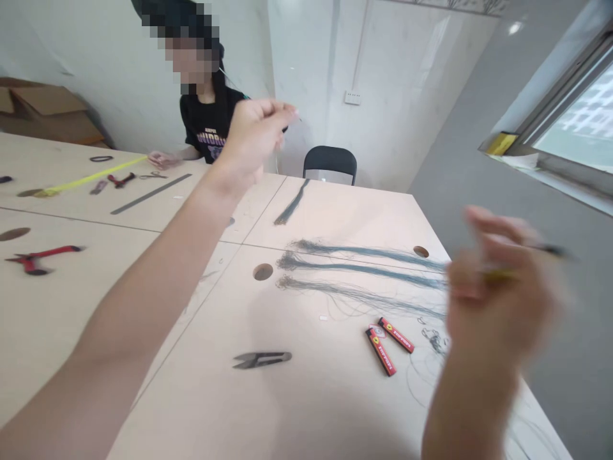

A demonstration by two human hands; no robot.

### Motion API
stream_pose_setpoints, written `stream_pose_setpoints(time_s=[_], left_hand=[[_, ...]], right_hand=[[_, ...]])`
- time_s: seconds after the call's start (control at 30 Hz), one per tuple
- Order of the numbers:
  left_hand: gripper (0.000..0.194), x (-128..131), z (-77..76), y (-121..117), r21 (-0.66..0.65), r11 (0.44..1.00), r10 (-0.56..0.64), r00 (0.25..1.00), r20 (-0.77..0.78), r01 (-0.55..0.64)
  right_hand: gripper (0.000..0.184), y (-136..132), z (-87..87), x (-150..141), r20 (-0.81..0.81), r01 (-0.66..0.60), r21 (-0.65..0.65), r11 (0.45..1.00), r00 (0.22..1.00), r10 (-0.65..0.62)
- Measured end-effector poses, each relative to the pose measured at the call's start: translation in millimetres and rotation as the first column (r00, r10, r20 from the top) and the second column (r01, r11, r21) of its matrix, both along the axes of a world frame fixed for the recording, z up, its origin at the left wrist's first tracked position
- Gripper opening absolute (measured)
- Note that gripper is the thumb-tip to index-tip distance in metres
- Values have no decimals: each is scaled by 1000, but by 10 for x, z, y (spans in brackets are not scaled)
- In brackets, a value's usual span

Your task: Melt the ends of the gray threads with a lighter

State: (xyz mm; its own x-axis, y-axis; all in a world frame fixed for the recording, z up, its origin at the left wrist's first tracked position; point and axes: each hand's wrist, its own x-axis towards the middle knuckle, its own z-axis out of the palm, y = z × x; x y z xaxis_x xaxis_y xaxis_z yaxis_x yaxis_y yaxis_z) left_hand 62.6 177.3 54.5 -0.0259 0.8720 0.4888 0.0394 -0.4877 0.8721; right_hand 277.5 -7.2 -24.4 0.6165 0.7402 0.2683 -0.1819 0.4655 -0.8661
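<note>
Left hand [253, 137]: raised at centre frame, forearm crossing from the lower left corner; fingertips [286, 112] pressed together in a pinch, apparently on a fine dark strand [286, 129], too thin to make out clearly. Right hand [498, 300]: raised at right of frame, motion-blurred; fingers [495, 236] curled inward and close together around a slim stick [541, 250] with a yellow band and dark tip; exact finger contact cannot be told. Table [335, 211]: pale, made of joined panels, with round holes [263, 271]. Below the hands, centre right: three long bundles of grey-green strands [359, 268] lying side by side, a fourth, shorter bundle [292, 201] above them, and loose curls of strand [435, 340] just beside the right hand's wrist. Also on the table: two red packets [382, 351] lying close together, and thread snips [262, 360] at lower centre. Upper left: a co-worker in a black T-shirt [211, 124], with one hand [160, 160] at the end of a yellow strip [90, 180]; nearby are a metal ruler [151, 193], scissors [153, 175], and red-handled pliers [45, 259]. Background: a black chair [330, 163] at top centre, cardboard boxes [43, 115] at far upper left, and a window [575, 121] at upper right.
</note>
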Motion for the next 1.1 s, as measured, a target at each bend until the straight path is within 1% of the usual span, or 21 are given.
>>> stream_pose_setpoints(time_s=[0.03, 0.07, 0.13, 0.2, 0.27, 0.3, 0.37, 0.43, 0.5, 0.6, 0.73, 0.9, 1.1], left_hand=[[21, 3, -37, -153, -24, 999, -46, 999, 7, 46], [20, 2, -96, -309, -58, 994, -88, 996, 8, 88], [20, -10, -258, -611, -165, 973, -153, 987, 54, 160], [22, -26, -443, -871, -222, 956, -185, 981, 61, 194], [18, -36, -599, -1070, -270, 936, -202, 972, 120, 227], [17, -37, -653, -1148, -304, 922, -205, 969, 137, 238], [18, -32, -709, -1262, -361, 895, -217, 963, 162, 263], [17, -21, -712, -1333, -379, 885, -224, 961, 165, 271], [17, -9, -691, -1373, -368, 888, -230, 960, 162, 275], [17, 3, -672, -1398, -361, 890, -240, 959, 148, 278], [16, 5, -701, -1401, -374, 883, -234, 957, 171, 283], [13, -16, -748, -1413, -345, 872, -289, 934, 212, 348], [12, -32, -728, -1450, -321, 879, -301, 933, 199, 352]], right_hand=[[11, 93, -31, -131, -14, -92, -34, 995, 996, 92], [16, 192, -74, -274, -35, -199, -74, 977, 980, 197], [26, 366, -172, -550, -70, -390, -147, 909, 921, 384], [32, 449, -250, -755, -55, -483, -172, 858, 875, 481], [33, 435, -289, -858, 1, -531, -185, 827, 842, 540], [32, 405, -296, -876, 30, -538, -183, 823, 834, 551], [28, 333, -291, -873, 72, -529, -167, 832, 835, 546], [24, 279, -275, -848, 89, -509, -153, 847, 846, 525], [23, 250, -255, -822, 92, -488, -144, 861, 859, 503], [20, 231, -230, -790, 103, -467, -125, 875, 871, 480], [19, 203, -215, -764, 138, -451, -127, 883, 874, 466], [18, 139, -185, -773, 217, -401, -133, 906, 881, 421], [16, 76, -122, -800, 240, -388, -142, 911, 879, 411]])
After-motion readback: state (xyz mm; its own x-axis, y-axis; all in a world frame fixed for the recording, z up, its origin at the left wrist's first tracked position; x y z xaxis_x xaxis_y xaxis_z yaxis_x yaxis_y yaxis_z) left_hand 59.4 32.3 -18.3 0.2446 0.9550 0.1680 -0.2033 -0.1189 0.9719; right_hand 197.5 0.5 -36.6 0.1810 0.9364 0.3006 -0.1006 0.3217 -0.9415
